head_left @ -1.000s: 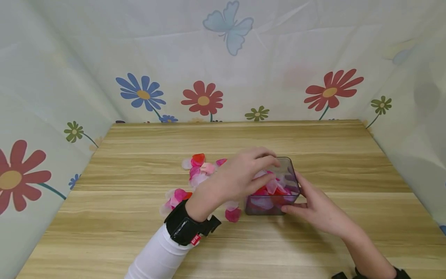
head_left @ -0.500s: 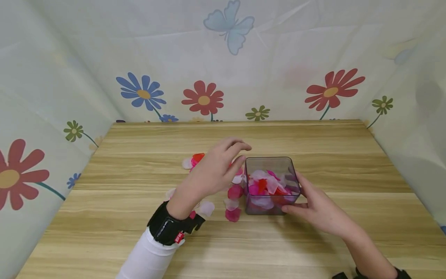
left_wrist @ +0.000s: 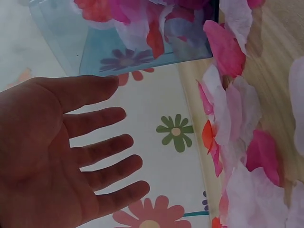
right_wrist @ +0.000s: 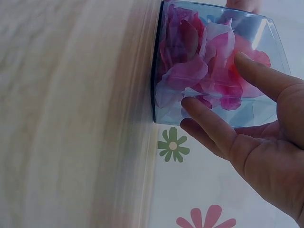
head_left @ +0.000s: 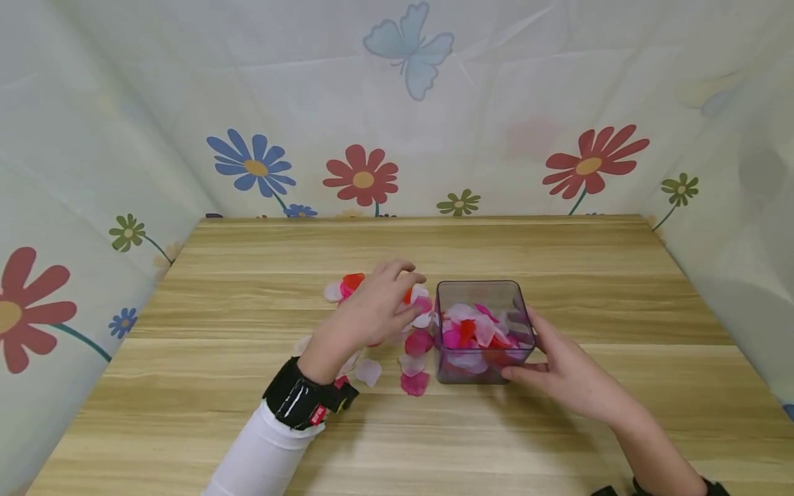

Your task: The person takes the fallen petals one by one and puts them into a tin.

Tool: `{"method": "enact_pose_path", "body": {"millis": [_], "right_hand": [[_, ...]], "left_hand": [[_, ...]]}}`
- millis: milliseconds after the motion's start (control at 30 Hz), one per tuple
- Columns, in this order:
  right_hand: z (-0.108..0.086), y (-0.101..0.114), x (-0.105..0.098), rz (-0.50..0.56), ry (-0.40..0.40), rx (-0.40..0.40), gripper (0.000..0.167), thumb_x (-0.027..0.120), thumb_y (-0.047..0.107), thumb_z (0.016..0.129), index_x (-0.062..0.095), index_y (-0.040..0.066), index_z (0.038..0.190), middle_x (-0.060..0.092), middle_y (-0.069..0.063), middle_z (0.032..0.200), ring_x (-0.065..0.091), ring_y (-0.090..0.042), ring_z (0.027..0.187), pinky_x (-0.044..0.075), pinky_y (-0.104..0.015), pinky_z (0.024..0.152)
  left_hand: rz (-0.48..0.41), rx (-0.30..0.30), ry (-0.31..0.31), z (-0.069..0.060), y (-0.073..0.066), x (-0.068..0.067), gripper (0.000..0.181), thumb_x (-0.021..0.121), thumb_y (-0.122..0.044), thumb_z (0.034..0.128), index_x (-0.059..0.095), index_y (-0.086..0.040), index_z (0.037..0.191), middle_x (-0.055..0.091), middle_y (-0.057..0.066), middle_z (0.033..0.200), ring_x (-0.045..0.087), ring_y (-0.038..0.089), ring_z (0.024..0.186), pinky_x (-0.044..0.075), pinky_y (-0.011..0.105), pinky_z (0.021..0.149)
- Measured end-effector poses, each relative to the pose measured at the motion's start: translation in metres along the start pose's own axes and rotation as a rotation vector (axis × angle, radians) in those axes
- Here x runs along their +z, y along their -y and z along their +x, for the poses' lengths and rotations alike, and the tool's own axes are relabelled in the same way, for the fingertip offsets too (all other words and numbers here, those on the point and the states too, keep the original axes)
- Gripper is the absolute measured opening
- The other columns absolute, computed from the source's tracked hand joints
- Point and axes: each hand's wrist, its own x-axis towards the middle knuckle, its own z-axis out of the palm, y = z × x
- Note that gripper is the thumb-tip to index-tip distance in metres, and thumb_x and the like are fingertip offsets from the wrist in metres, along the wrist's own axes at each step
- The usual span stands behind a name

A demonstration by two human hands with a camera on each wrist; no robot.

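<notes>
My left hand [head_left: 366, 313] hovers over loose artificial flower petals [head_left: 418, 342] on the table, left of a clear plastic box [head_left: 486, 295]. In the left wrist view its fingers are fairly straight and spread, and the palm [left_wrist: 33, 156] holds nothing. Pink, white and red petals [head_left: 474, 332] lie heaped inside the open-topped box. At the box's right side my right hand [head_left: 567, 375] grips it, thumb against the front and fingers along the side. The right wrist view shows that hand [right_wrist: 266, 156] around the see-through wall. My left hand hides part of the petal pile.
The wooden table [head_left: 558, 255] carries petals scattered left of the box, among them a pale one [head_left: 369, 372] nearer the front. A floral-printed curtain [head_left: 484, 124] stands behind the table and along both sides.
My left hand has left the box's opening, moved left, then sunk lower over the loose petals. The right hand and the box have stayed in place.
</notes>
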Motion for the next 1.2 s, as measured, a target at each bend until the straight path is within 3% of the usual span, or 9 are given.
{"method": "enact_pose_path", "body": {"millis": [233, 533, 833, 1033, 1200], "right_hand": [[-0.001, -0.001, 0.0, 0.007, -0.006, -0.005, 0.094, 0.08, 0.007, 0.09, 0.021, 0.016, 0.163, 0.045, -0.022, 0.151, 0.044, -0.044, 0.137, 0.057, -0.032, 0.087], [-0.001, -0.001, 0.0, 0.012, -0.003, 0.001, 0.095, 0.08, 0.008, 0.09, 0.02, 0.017, 0.164, 0.043, -0.022, 0.152, 0.043, -0.047, 0.138, 0.057, -0.034, 0.087], [-0.001, -0.002, 0.001, 0.018, -0.005, -0.017, 0.094, 0.08, 0.006, 0.09, 0.021, 0.014, 0.163, 0.044, -0.023, 0.15, 0.044, -0.047, 0.136, 0.057, -0.033, 0.087], [-0.001, -0.002, 0.002, 0.025, -0.003, -0.011, 0.092, 0.079, 0.006, 0.09, 0.022, 0.013, 0.163, 0.045, -0.022, 0.15, 0.044, -0.047, 0.136, 0.057, -0.033, 0.087], [-0.001, -0.003, 0.001, 0.023, -0.005, -0.013, 0.093, 0.08, 0.007, 0.09, 0.022, 0.014, 0.163, 0.045, -0.022, 0.15, 0.044, -0.047, 0.136, 0.057, -0.033, 0.086]], "left_hand": [[0.045, -0.017, 0.067, 0.007, 0.006, 0.01, 0.048, 0.075, -0.023, 0.0954, 0.061, -0.009, 0.14, 0.052, 0.01, 0.144, 0.046, 0.027, 0.132, 0.044, 0.039, 0.107], [0.035, -0.117, 0.205, 0.014, 0.007, 0.024, 0.052, 0.071, -0.023, 0.097, 0.057, -0.023, 0.147, 0.041, 0.007, 0.157, 0.035, 0.03, 0.145, 0.042, 0.05, 0.11], [0.081, -0.146, 0.264, 0.016, 0.008, 0.028, 0.053, 0.066, -0.013, 0.097, 0.059, -0.03, 0.147, 0.038, 0.009, 0.159, 0.031, 0.032, 0.147, 0.044, 0.052, 0.108], [0.11, -0.113, 0.288, 0.015, 0.009, 0.03, 0.048, 0.063, -0.013, 0.0994, 0.061, -0.028, 0.145, 0.045, 0.012, 0.153, 0.039, 0.032, 0.141, 0.045, 0.047, 0.108], [0.078, -0.107, 0.289, 0.013, 0.009, 0.03, 0.045, 0.067, -0.01, 0.0982, 0.066, -0.026, 0.14, 0.054, 0.01, 0.13, 0.049, 0.027, 0.121, 0.052, 0.039, 0.096]]}}
